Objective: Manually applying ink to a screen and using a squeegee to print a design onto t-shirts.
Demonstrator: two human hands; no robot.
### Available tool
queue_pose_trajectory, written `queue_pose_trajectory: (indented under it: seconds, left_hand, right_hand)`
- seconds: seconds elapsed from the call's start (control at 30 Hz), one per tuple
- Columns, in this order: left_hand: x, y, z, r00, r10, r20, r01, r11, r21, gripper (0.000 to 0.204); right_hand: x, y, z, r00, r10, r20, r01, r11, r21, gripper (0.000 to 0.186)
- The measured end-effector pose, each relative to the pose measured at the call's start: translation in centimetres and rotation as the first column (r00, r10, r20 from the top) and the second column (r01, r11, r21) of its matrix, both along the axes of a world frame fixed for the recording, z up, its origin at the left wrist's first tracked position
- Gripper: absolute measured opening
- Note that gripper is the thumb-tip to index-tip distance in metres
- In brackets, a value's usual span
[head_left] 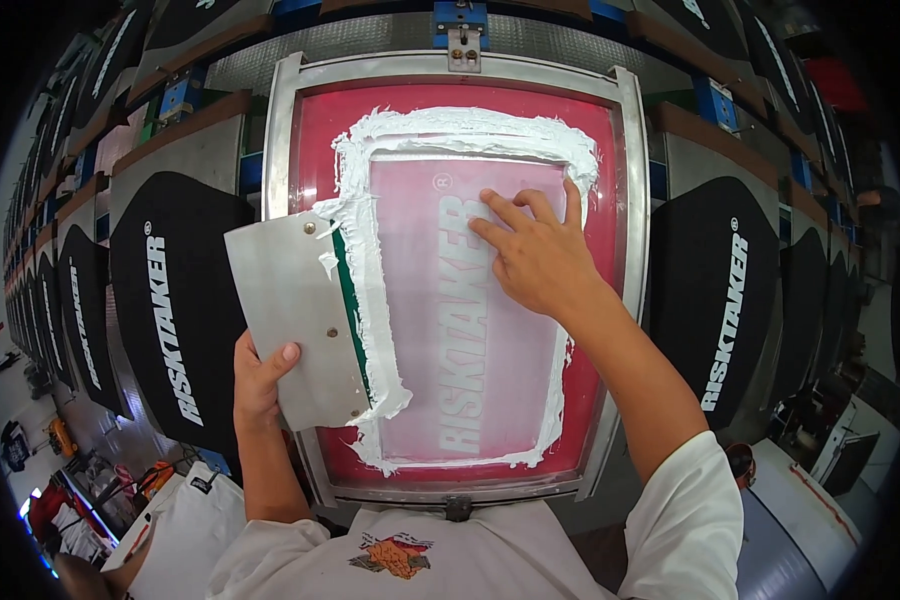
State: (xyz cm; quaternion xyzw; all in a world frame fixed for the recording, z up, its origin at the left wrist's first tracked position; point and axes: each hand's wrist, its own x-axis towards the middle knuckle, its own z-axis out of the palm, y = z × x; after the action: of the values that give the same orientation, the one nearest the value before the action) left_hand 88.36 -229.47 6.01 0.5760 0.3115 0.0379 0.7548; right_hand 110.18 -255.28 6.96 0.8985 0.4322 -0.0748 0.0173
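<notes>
A screen printing frame point(631, 240) with metal rails lies in front of me, its border red around a pale mesh window point(520, 350). Thick white ink point(470, 122) rings the window, and white lettering shows faintly through the mesh. On the left, my left hand point(260, 378) grips a wide metal squeegee point(280, 300) by its outer edge. The squeegee's green blade edge meets the white ink along the window's left side; ink smears its plate. My right hand point(545, 255) reaches over the window's upper right, fingers spread and bent, with fingertips at the mesh.
Black cut fabric panels point(175, 310) with white lettering lie on boards to the left, and another black panel point(705, 290) is at the right. A blue metal clamp point(460, 25) holds the frame's far edge. Cluttered tools and a white cloth point(195, 530) sit at lower left.
</notes>
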Motion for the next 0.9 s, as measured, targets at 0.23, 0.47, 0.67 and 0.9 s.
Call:
queue_pose_trajectory:
  seconds: [0.23,0.47,0.67,0.9]
  left_hand:
    - [-0.3,0.4,-0.2,0.999,-0.041,0.033,0.042,0.999,-0.022,0.055]
    - [0.1,0.4,-0.5,0.995,-0.073,0.065,0.075,0.997,-0.025,0.055]
    - [0.0,0.6,-0.6,0.994,-0.087,0.069,0.089,0.996,-0.020,0.054]
    - [-0.1,0.8,-0.8,0.994,-0.092,0.059,0.094,0.995,-0.018,0.051]
  right_hand:
    - [0.0,0.8,0.8,0.996,-0.049,-0.070,0.044,0.997,-0.069,0.038]
    - [0.1,-0.2,0.7,0.991,-0.103,-0.087,0.109,0.991,0.074,0.039]
    - [-2.9,-2.5,0.3,0.985,-0.156,-0.074,0.157,0.988,0.003,0.040]
    - [-3.2,-2.9,-0.1,0.992,-0.118,-0.042,0.115,0.991,-0.068,0.045]
